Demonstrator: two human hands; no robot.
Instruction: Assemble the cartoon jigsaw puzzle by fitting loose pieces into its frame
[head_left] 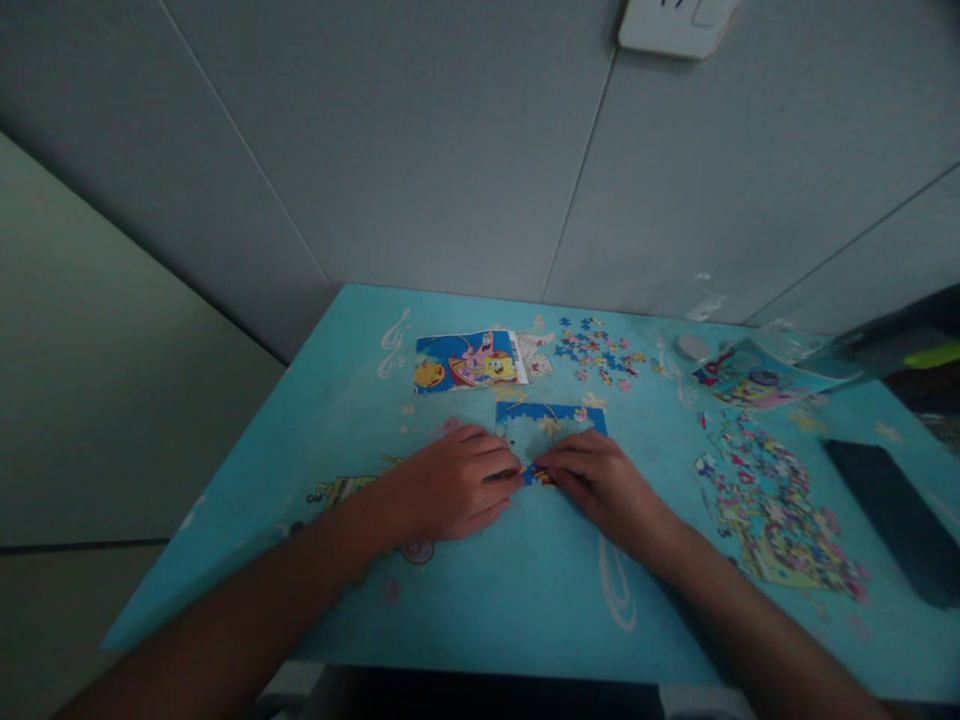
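Observation:
A partly assembled jigsaw puzzle (551,411) lies flat at the middle of the table, its blue border strip showing along the top and its inside still bare table. My left hand (472,482) covers the lower left corner, fingers curled together at the border; whatever is under the fingertips is hidden. From the other side my right hand (600,480) pinches a small blue and yellow puzzle piece (541,477) at the bottom edge. Both hands' fingertips nearly meet there. Behind the puzzle is a picture card (469,362) with cartoon figures on blue.
Loose puzzle pieces (600,352) are scattered at the back. A larger heap of mixed pieces (780,510) lies at right, beside a dark flat phone-like object (892,515). A colourful printed packet (765,378) and a round whitish lid (691,347) sit near the wall (450,160).

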